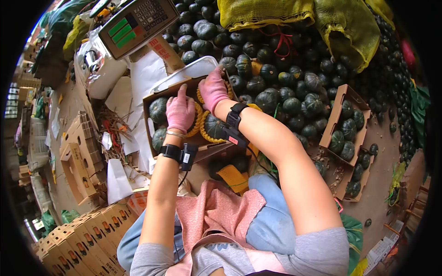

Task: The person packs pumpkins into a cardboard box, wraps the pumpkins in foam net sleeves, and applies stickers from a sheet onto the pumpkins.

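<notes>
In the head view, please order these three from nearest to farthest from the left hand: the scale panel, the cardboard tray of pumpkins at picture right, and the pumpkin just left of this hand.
From the left hand:
1. Pumpkin: just to its left.
2. Scale panel: ahead, toward upper left.
3. Cardboard tray: far to the right.

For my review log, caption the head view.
Pink-gloved left hand and right hand over a box of squashes, some in yellow netting.

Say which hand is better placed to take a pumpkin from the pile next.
Probably the right hand: near the far right corner of the box, beside the pumpkin pile; the left hand is over the box, farther away.
</notes>
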Available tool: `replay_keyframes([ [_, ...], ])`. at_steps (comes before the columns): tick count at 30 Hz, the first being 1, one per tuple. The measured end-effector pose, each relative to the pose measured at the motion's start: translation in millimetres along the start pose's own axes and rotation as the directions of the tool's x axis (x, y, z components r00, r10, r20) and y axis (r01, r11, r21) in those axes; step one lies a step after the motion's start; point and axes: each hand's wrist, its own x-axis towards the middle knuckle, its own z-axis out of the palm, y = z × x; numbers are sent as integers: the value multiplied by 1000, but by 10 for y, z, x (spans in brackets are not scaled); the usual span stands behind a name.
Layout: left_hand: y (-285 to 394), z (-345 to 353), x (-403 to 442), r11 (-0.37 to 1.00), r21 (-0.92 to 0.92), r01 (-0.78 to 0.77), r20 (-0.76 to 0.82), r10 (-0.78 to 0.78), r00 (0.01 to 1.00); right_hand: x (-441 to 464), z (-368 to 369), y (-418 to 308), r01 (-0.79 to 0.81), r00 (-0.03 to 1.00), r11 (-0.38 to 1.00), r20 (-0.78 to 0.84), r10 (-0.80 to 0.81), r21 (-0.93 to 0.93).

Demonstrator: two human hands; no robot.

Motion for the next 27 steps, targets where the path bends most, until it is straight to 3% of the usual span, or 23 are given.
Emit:
replay_keyframes([
  [1, -55, 60, 5, 997, 73, -7, -18, 9, 1000, 49, -12, -51, 38, 999, 991, 28, -35, -130],
  [3, -59, 94, 23, 992, 124, -7, -42, 12, 999, 298, 404, -435, -227, 948, 942, -278, 155, -249],
  [4, -98, 117, -1, 994, -5, -112, -166, 110, 980, 193, 176, -204, -146, 983, 979, -89, 160, 139],
  [5, -171, 142, 21, 977, 87, -193, -333, 212, 919, 35, -8, 79, -112, 993, 851, 86, 79, 514],
  [7, -265, -48, -16, 980, 186, -72, -425, 146, 894, -235, 61, 533, 73, 997, 711, -63, -40, 699],
  [8, -459, -101, -38, 988, 157, -10, -415, 75, 907, -252, 269, 650, 250, 953, 434, -300, 49, 866],
  [9, -436, -288, -90, 968, 164, 191, -248, -147, 958, -306, 500, 730, 448, 860, 126, -465, 211, 885],
  [10, -293, -519, -78, 890, 313, 331, -27, -340, 940, -500, 531, 932, 439, 828, 199, -481, 288, 876],
  [11, -285, -657, -70, 859, 453, 238, 116, -322, 940, -749, 506, 1117, 423, 795, 265, -495, 351, 866],
  [13, -374, -771, 59, 825, 541, 163, 307, -374, 875, -1138, 713, 1228, 171, 910, 281, -261, 323, 944],
  [14, -417, -767, 126, 816, 559, 149, 339, -389, 857, -1293, 826, 1217, 209, 938, 262, -269, 218, 942],
  [15, -425, -769, 193, 806, 577, 136, 363, -402, 841, -1439, 775, 1228, -47, 998, 218, 57, -39, 975],
  [17, -202, -802, 229, 770, 630, 102, 411, -442, 798, -1536, 785, 1111, -104, 860, 521, 340, -381, 847],
  [18, -197, -772, 222, 739, 672, 42, 408, -416, 813, -1564, 785, 1008, -132, 805, 556, 416, -423, 820],
  [19, -229, -732, 225, 699, 714, -19, 403, -389, 828, -1550, 895, 856, -166, 798, 523, 425, -426, 836],
  [20, -198, -744, 221, 696, 718, -8, 395, -398, 828, -1529, 946, 767, -307, 742, 425, 494, -453, 851],
  [23, -121, -855, 130, 677, 734, -55, 346, -303, 888, -1574, 1083, 839, -142, 815, 281, 273, -510, 949],
  [25, 1, -967, 59, 635, 772, -21, 217, -232, 948, -1679, 1240, 968, -9, 870, 236, 124, -477, 972],
  [26, 88, -1030, -11, 702, 711, 27, 122, -161, 979, -1758, 1283, 1065, -88, 872, 189, 168, -461, 978],
  [27, 92, -1043, -79, 789, 614, -14, 15, 7, 1000, -1862, 1132, 1239, -201, 872, 124, 235, -429, 972],
])
